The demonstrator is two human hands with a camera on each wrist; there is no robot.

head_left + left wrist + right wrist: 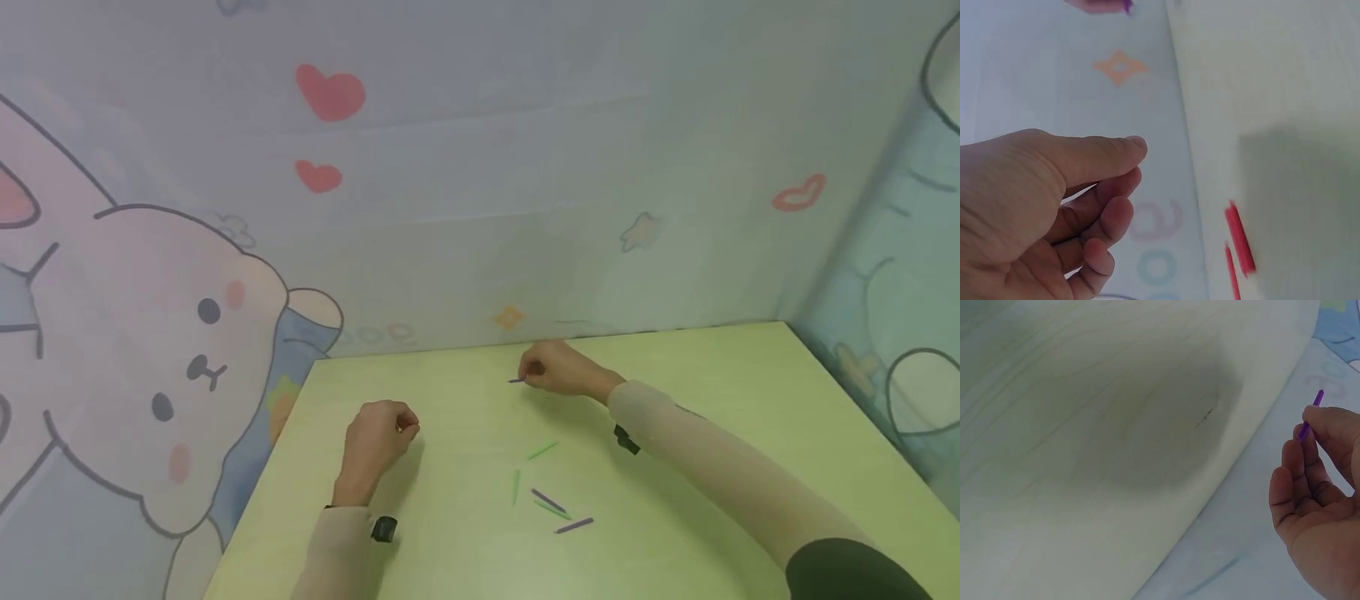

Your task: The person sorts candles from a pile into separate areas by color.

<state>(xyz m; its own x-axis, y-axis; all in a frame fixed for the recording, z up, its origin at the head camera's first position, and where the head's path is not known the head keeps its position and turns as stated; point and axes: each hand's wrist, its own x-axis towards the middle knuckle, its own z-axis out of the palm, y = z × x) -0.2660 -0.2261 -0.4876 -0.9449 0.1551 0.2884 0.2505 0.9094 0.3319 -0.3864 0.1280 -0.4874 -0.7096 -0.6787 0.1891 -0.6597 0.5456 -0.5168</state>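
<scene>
Where thumb and index finger meet on my right hand (561, 368), they pinch a slim purple pointed stick, seemingly plastic (1319, 397), its free end pointing to about 9 o'clock in the head view; the other fingers curl loosely behind. For good control, I judge, the pinch should stay light and close to one end, with the tip in plain sight, since so thin a stick could twist or slip under uneven pressure. Between 8 and 9 o'clock from it is my left hand (378, 443), its fingers loosely bent, thumb tip close to the index tip, with nothing visible between them. At 4 o'clock from those fingertips, in the left wrist view, lie two slender red sticks (1240, 239), side by side but apart. Near 6 o'clock from the right hand lie three thin light-green sticks (542, 451) and two loose dark-purple sticks (573, 526); I would carry the forearm high, lest the cuff sweep them. All the loose sticks rest on a pale yellow-green, wood-grained tabletop (450, 546). Beyond, at 12 o'clock, rises a pale wall covering with printed cartoon figures (480, 183).
</scene>
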